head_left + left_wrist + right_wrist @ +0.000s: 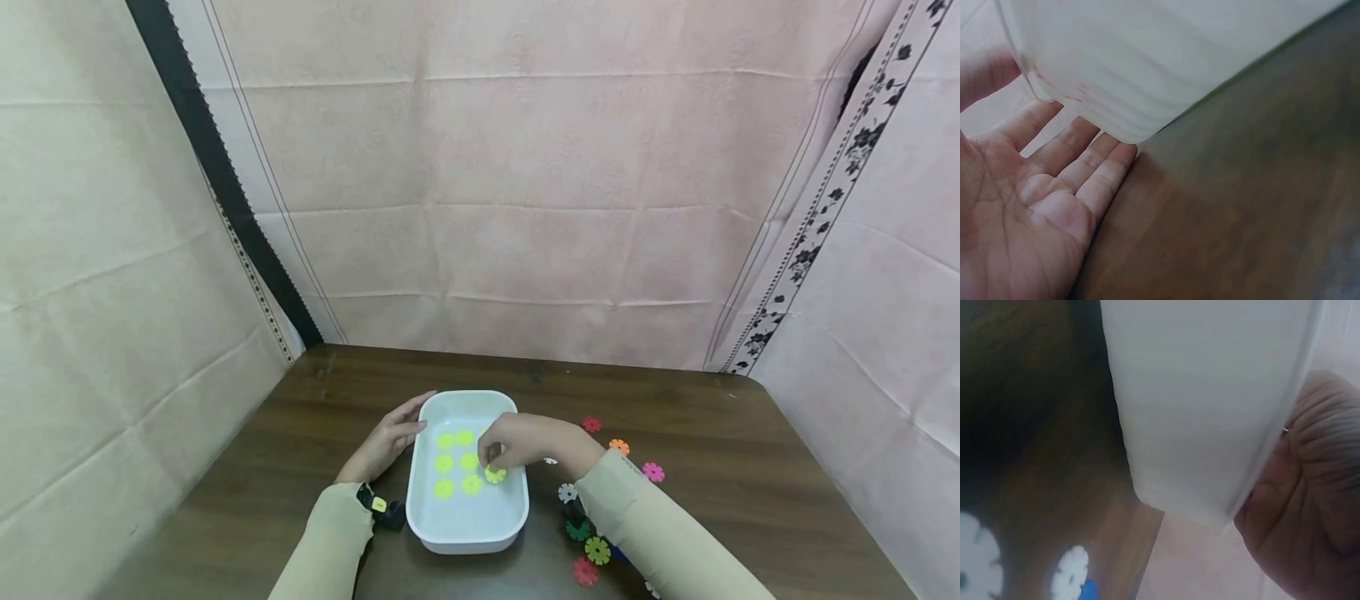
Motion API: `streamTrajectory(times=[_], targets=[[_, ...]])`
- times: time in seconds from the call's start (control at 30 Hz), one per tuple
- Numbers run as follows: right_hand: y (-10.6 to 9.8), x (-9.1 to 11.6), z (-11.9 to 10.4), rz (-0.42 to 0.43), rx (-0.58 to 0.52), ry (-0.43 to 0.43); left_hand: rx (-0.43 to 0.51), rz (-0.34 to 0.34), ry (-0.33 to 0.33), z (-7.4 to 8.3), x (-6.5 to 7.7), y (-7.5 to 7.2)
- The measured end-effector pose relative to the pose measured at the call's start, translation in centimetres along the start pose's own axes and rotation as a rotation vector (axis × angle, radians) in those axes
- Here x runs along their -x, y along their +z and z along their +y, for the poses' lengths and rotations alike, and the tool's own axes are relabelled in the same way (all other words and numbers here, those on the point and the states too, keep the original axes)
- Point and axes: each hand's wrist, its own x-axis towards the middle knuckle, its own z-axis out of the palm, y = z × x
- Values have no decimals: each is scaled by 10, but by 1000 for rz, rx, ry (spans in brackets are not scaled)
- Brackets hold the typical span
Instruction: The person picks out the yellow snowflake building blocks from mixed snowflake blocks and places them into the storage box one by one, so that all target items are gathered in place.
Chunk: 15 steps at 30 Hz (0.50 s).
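Note:
A white rectangular tray [471,533] rests on the brown table. On its floor, several yellow-green notched plastic discs [444,462] lie in rows. My left hand [392,437] holds the tray's left side: the thumb lies at the rim, and in the left wrist view the fingers [1094,156] reach against the outer wall. Over the tray's right half, my right hand [513,440] pinches a yellow-green notched disc [495,475] low over the floor. Seen from the right wrist, the tray wall hides the fingertips and that disc.
Loose notched discs are scattered right of the tray: red [586,571], yellow-green [597,550], green [577,530], white [567,492], orange [619,447] and pink [653,472]. My right sleeve [660,525] covers part of them. Pale cloth [525,208] hangs behind the table [750,467].

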Motion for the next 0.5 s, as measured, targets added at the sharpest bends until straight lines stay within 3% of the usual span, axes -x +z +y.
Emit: streamTrajectory(times=[0.27, 0.5], targets=[[6, 1, 0, 16, 29, 58, -1, 2, -7, 0, -1, 0], [8, 0, 7, 37, -3, 12, -2, 6, -15, 1, -1, 0]])
